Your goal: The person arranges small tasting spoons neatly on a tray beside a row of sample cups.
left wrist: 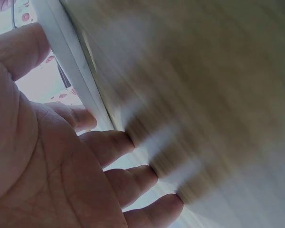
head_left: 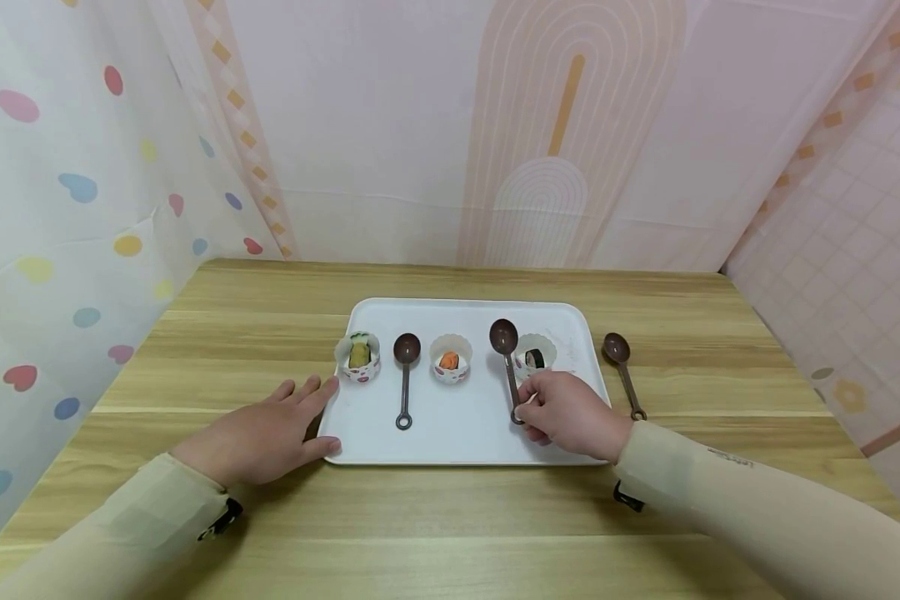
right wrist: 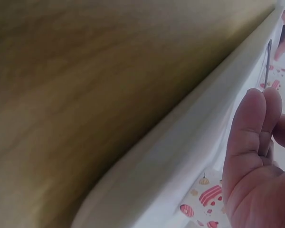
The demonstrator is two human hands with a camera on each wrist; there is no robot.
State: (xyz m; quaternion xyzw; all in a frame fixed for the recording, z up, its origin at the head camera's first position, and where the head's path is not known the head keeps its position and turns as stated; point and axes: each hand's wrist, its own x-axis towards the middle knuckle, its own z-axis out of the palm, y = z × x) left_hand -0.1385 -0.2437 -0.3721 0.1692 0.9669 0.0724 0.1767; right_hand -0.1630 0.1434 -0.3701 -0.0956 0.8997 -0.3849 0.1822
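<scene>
My right hand point(head_left: 573, 414) pinches the handle end of a brown measuring spoon point(head_left: 503, 336) over the right half of a white tray point(head_left: 450, 437). Its bowl points away from me, beside a paper cup point(head_left: 546, 345) with a small dark-wrapped sushi roll point(head_left: 535, 358). At the tray's left edge rests my left hand point(head_left: 266, 433), fingers spread and thumb on the rim. In the left wrist view, the fingers point(left wrist: 111, 145) of that hand reach past the tray rim point(left wrist: 73, 52). The right wrist view shows curled fingers point(right wrist: 249, 118), with the held spoon mostly hidden.
A second brown spoon point(head_left: 407, 348) lies on the tray between a cup point(head_left: 360, 374) with a yellow-green piece and a cup point(head_left: 451, 377) with an orange piece. Another spoon point(head_left: 616, 347) lies on the wooden table point(head_left: 450, 525) right of the tray. Patterned curtains point(head_left: 382, 150) surround the table.
</scene>
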